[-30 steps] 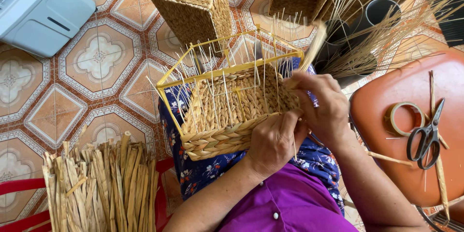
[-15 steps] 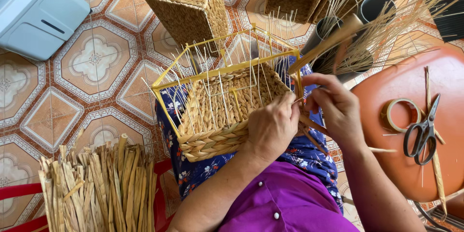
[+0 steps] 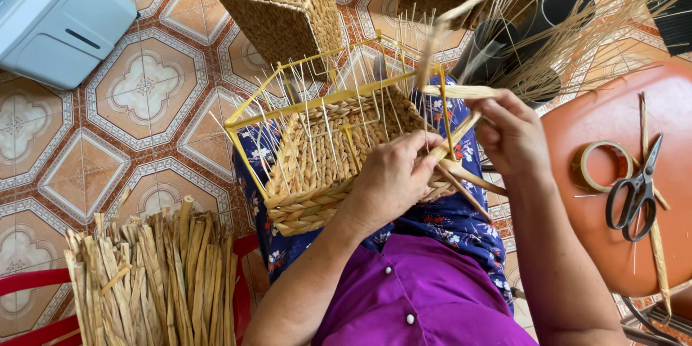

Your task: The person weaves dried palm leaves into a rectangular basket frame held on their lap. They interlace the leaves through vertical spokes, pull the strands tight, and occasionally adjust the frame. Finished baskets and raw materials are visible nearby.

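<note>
since prev frame, right hand [image 3: 513,137] lifted, drawing flat straw strand [image 3: 461,29] up w/ fingers pinched on it. half-woven basket [image 3: 339,158] on lap; left hand [image 3: 393,180] curled, pressing its rim. best kept taut, packed snug vs last row.

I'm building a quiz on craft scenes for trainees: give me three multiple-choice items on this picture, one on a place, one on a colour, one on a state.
1. Where do the scissors lie?
A. on the orange stool
B. on the tiled floor
C. inside the basket

2. What colour is the wire frame of the basket on the lap?
A. blue
B. yellow
C. black

3. What is the right hand doing?
A. resting empty
B. holding the scissors
C. pulling a reed strip

Answers:
1. A, they rest beside the tape roll on the stool.
2. B, the bars show yellow.
3. C, its fingers pinch the strip while the left hand steadies the weave.
</note>
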